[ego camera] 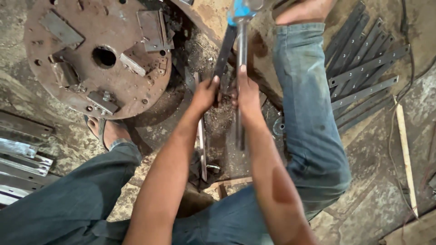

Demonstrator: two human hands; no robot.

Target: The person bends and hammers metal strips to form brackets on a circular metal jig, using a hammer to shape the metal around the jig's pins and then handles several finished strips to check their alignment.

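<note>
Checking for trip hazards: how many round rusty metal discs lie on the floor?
1: the rusty disc lies upper left, beside the left hand. More may be hidden outside the view.

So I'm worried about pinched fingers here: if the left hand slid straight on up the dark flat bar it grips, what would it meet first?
Probably the blue tool part at the top, where the dark flat bar ends. The left hand points along that bar with nothing between, though depth is unclear.

You have no packages, labels, signs or screens before you here; only bare metal and the workshop floor show.
</note>
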